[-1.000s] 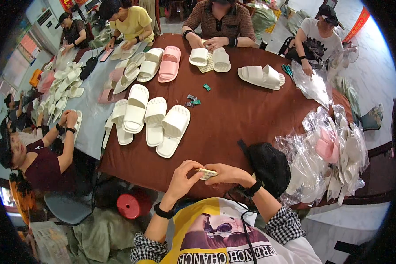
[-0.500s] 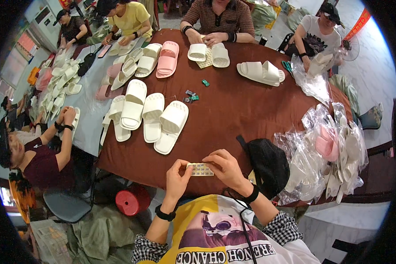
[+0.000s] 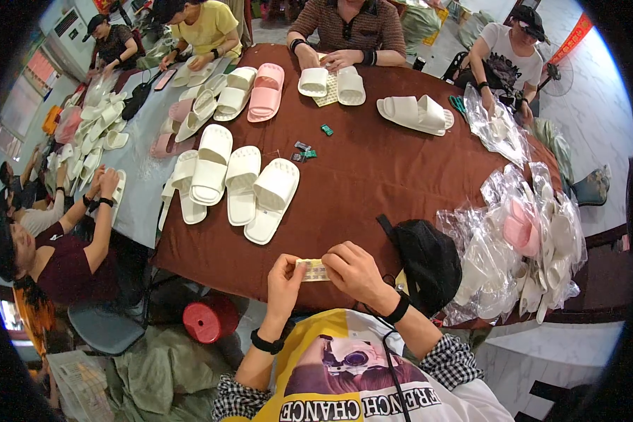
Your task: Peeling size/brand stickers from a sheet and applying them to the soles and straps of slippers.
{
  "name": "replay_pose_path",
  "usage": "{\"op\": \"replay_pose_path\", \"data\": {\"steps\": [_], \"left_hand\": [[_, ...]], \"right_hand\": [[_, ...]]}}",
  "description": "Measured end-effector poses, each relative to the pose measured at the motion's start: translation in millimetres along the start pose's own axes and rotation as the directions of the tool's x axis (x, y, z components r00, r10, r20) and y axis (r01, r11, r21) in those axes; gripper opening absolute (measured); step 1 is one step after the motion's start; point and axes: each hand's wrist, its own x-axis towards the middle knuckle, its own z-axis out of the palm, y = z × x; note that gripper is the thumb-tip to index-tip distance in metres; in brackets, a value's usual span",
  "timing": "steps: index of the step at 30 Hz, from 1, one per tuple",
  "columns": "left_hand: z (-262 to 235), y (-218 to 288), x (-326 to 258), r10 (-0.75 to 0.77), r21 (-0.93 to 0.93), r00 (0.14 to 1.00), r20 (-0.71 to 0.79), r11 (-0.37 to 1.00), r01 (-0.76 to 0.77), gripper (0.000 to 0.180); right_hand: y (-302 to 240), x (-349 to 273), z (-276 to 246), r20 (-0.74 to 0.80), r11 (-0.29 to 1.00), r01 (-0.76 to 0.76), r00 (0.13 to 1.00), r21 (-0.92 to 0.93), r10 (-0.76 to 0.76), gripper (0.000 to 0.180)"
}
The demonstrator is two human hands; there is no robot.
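Near the table's front edge I hold a small pale sticker sheet (image 3: 312, 271) with rows of small printed labels. My left hand (image 3: 283, 281) is closed on its left end, thumb on top. My right hand (image 3: 356, 273) pinches at the right end, its fingers covering that part of the sheet; whether a single sticker is between the fingertips cannot be seen. Beyond my hands, a pair of white slippers (image 3: 271, 193) lies closest, with another white pair (image 3: 212, 165) to its left.
On the brown-covered table (image 3: 373, 183) lie pink slippers (image 3: 266, 91), another white pair (image 3: 416, 114) and small green packets (image 3: 309, 153). To my right are a black bag (image 3: 427, 264) and plastic-wrapped slippers (image 3: 520, 239). Co-workers sit around; a red stool (image 3: 209, 320) stands lower left.
My right hand has shifted slightly left, covering more of the sticker sheet, which now looks tilted. At the far right, a co-worker's hands have moved over the plastic bag.
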Motion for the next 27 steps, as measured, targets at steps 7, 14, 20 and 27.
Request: {"op": "replay_pose_path", "data": {"steps": [7, 14, 20, 27], "left_hand": [[2.7, 13.2, -2.9, -0.025, -0.157, 1.0, -0.015, 0.987, 0.022, 0.012], [6.8, 17.5, 2.5, 0.294, 0.316, 0.953, 0.078, 0.899, -0.303, 0.01], [14.9, 23.7, 2.3, 0.296, 0.37, 0.948, 0.114, 0.873, -0.317, 0.01], [17.9, 18.5, 3.3, 0.262, 0.359, 0.958, 0.117, 0.888, -0.287, 0.007]], "right_hand": [[7.2, -6.2, -1.3, 0.006, 0.893, -0.269, 0.958, 0.361, 0.287, 0.013], [6.8, -6.0, 0.3, 0.029, 0.841, -0.294, 0.948, 0.455, 0.316, 0.013], [5.3, -4.6, -2.2, 0.073, 0.893, -0.286, 0.958, 0.346, 0.279, 0.013], [4.0, -7.6, -5.4, 0.045, 0.959, -0.181, 0.983, 0.22, 0.175, 0.019]]}}
